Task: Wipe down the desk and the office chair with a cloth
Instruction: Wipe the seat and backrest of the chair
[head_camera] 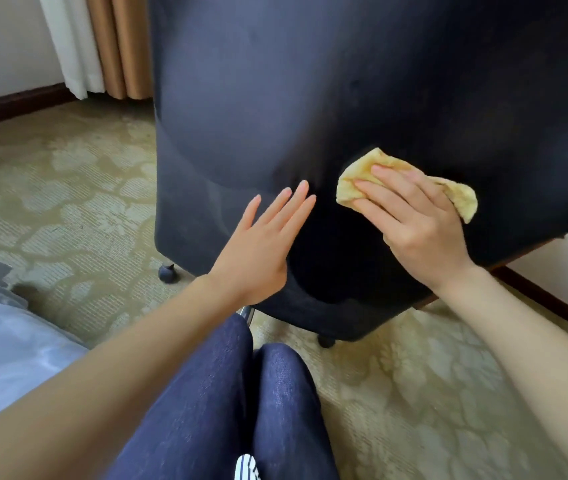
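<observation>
The dark navy back of the office chair (pixel 275 98) fills the upper middle of the view, close in front of me. My right hand (pixel 417 226) presses a crumpled yellow cloth (pixel 362 178) flat against the lower part of the chair back, fingers laid over the cloth. My left hand (pixel 262 244) lies beside it to the left, fingers straight and together, touching the chair fabric. The cloth sticks out past my right hand on its upper left and right sides. The desk is not in view.
Patterned beige carpet (pixel 68 202) surrounds the chair. Two chair casters (pixel 167 271) show under the chair. Curtains (pixel 102 46) hang at the back left by a dark skirting board. A pale bed cover (pixel 5 348) lies at the lower left. My knees in dark jeans (pixel 234 393) are below.
</observation>
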Available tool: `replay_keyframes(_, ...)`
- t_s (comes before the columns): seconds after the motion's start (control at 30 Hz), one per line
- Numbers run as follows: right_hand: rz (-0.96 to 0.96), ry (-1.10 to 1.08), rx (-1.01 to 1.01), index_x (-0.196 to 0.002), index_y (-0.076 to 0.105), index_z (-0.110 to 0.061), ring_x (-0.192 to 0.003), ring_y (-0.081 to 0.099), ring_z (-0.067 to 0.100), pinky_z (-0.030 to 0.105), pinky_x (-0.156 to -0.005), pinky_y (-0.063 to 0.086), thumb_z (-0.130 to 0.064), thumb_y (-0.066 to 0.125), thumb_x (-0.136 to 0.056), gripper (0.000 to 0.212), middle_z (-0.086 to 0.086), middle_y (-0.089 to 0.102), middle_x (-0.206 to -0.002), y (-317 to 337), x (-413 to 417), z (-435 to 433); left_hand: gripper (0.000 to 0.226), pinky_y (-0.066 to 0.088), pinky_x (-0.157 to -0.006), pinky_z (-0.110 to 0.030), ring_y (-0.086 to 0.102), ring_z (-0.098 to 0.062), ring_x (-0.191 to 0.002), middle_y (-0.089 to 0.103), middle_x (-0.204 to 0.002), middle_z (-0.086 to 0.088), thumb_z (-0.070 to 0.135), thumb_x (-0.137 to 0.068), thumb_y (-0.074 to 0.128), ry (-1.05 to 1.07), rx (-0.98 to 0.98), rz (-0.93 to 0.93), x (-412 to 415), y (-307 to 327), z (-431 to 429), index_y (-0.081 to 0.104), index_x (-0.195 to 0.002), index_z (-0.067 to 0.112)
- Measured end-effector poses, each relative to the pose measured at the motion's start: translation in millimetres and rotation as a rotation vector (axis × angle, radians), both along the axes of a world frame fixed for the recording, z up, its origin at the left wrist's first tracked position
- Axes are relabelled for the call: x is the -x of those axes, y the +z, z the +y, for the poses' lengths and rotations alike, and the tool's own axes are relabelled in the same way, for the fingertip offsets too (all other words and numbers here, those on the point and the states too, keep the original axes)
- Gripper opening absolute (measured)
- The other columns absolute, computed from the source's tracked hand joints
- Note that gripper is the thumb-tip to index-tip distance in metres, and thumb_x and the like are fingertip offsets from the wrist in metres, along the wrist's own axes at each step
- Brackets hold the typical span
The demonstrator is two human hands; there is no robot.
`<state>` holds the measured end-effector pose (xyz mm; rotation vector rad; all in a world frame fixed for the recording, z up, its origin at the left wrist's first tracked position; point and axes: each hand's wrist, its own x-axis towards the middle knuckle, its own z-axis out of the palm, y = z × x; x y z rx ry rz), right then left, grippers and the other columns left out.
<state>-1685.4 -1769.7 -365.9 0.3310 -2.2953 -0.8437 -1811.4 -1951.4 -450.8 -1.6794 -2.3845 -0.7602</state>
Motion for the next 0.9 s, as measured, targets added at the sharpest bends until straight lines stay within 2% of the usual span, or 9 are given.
replay_keyframes(0.13, 0.131, 0.096, 0.008, -0.109, 0.071, -0.010, -0.114, 0.060, 0.024, 0.037, -0.098, 0.046, -0.002, 0.057, -0.093, 0.022, 0.006, 0.067, -0.117, 17.5, 44.6, -24.9, 0.087, -0.010, -0.115, -0.035, -0.003, -0.021, -0.147, -0.003, -0.160, -0.002, -0.005, -0.075, 0.044, 0.107, -0.075, -0.094, 10.0, -3.6, -20.2, 0.010, -0.152, 0.017)
replay_keyframes(0.27, 0.241, 0.119, 0.022, -0.110, 0.071, -0.017, -0.115, 0.060, 0.021, 0.034, -0.097, 0.046, -0.005, 0.055, -0.095, 0.025, 0.002, 0.066, -0.119, 20.7, 92.6, -52.7, 0.091, -0.004, -0.118, -0.041, -0.012, -0.022, -0.146, -0.013, -0.159, -0.005, -0.008, -0.075, 0.045, 0.273, -0.118, -0.210, 33.3, -8.1, -33.1, 0.003, -0.152, 0.015)
replay_keyframes(0.37, 0.251, 0.116, 0.052, -0.113, 0.070, -0.019, -0.117, 0.058, 0.019, 0.033, -0.098, 0.046, -0.008, 0.056, -0.095, 0.025, 0.000, 0.064, -0.122, 6.6, 126.8, -69.2, 0.094, -0.001, -0.119, -0.044, -0.014, -0.024, -0.146, -0.016, -0.159, -0.005, -0.008, -0.073, 0.045, 0.372, -0.162, -0.262, 55.4, -9.1, -38.5, -0.001, -0.152, 0.014)
replay_keyframes(0.53, 0.058, 0.086, 0.019, -0.123, 0.063, -0.014, -0.124, 0.052, 0.017, 0.034, -0.103, 0.043, -0.006, 0.052, -0.095, 0.031, 0.001, 0.059, -0.130, -46.0, 143.2, -73.5, 0.099, -0.002, -0.117, -0.041, -0.015, -0.020, -0.146, -0.016, -0.159, -0.003, -0.011, -0.069, 0.045, 0.427, -0.184, -0.278, 81.9, -15.4, -41.9, -0.004, -0.152, 0.013)
replay_keyframes(0.7, -0.200, 0.016, -0.098, -0.129, 0.058, -0.011, -0.129, 0.047, 0.017, 0.033, -0.110, 0.034, -0.010, 0.040, -0.095, 0.038, 0.003, 0.054, -0.136, -87.5, 125.9, -57.7, 0.098, 0.000, -0.117, -0.040, -0.011, -0.020, -0.146, -0.015, -0.159, -0.007, -0.012, -0.069, 0.044, 0.376, -0.134, -0.193, 90.9, -15.7, -31.8, -0.005, -0.151, 0.008)
replay_keyframes(0.9, -0.445, -0.039, -0.237, -0.132, 0.054, -0.007, -0.133, 0.042, 0.021, 0.034, -0.110, 0.035, -0.007, 0.046, -0.091, 0.041, 0.007, 0.049, -0.140, -114.7, 73.0, -31.7, 0.103, 0.001, -0.116, -0.039, -0.014, -0.021, -0.146, -0.019, -0.158, -0.008, -0.011, -0.066, 0.047, 0.340, -0.088, -0.226, 92.0, -20.4, -29.6, -0.008, -0.151, 0.010)
